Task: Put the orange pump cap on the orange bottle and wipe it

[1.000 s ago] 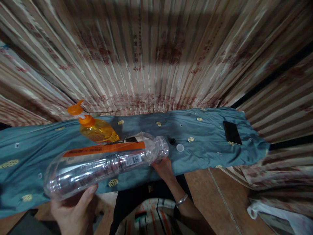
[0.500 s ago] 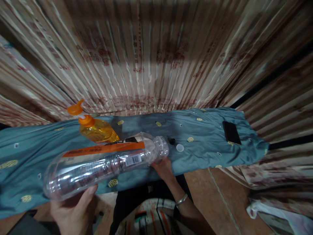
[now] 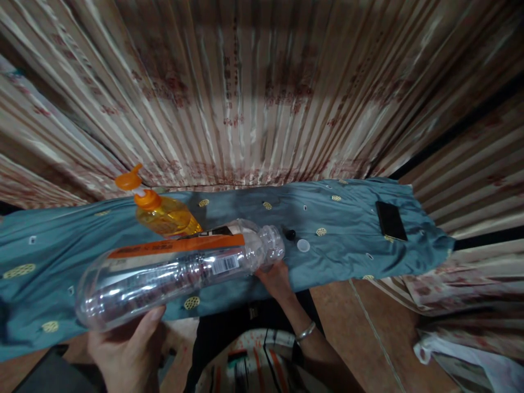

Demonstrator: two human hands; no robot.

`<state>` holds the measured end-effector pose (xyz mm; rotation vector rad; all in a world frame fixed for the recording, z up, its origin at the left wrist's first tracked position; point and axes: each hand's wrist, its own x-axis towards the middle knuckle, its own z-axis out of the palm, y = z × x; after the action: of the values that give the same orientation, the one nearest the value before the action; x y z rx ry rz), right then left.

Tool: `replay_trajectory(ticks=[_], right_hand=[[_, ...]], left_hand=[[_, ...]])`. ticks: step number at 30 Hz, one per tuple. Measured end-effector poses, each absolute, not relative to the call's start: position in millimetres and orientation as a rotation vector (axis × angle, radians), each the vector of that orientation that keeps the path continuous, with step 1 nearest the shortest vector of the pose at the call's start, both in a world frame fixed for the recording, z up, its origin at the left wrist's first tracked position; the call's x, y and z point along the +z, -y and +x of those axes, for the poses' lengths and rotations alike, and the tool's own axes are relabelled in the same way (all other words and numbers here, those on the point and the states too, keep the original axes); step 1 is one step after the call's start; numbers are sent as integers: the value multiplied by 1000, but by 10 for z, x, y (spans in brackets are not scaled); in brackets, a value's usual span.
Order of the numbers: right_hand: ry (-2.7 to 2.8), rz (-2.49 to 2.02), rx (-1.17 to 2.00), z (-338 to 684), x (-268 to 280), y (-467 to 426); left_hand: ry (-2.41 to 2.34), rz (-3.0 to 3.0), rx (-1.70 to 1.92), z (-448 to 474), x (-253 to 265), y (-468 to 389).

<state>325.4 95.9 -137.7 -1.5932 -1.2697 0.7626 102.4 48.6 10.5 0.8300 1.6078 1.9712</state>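
A large clear plastic bottle [image 3: 164,289] with an orange band on its label lies nearly level across my view, its neck pointing right. My left hand [image 3: 129,346] grips the bottle near its base, thumb along the near side and fingers hidden beneath. At the neck end, my right hand [image 3: 275,279] holds the bottle from below; most of its fingers are out of sight. Just beyond the bottle stands a yellow pump bottle [image 3: 167,215] with an orange pump head. Right of the neck lie a small black object [image 3: 290,234] and a round whitish cap [image 3: 303,245].
A blue-green cloth with yellow patterns [image 3: 335,256] covers the long narrow table. Towards its right end lies a black phone [image 3: 392,221]. Patterned curtains [image 3: 254,109] hang behind and at both sides. A white plastic bag [image 3: 454,349] is low at the right.
The whole view has shifted slightly. Both hands keep the same hold on the clear bottle, and nothing on the table has visibly moved.
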Motion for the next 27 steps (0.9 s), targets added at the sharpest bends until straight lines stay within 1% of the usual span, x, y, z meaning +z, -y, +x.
replay_trajectory(ticks=[18,27], right_hand=[[1266,-1575,825,3272,-1377,-955],[1307,-1598,736,3266,-1410,-954]], left_hand=[[-1574,898,1977,984,64,-496],[-1586,883,1960,995,76,-506]])
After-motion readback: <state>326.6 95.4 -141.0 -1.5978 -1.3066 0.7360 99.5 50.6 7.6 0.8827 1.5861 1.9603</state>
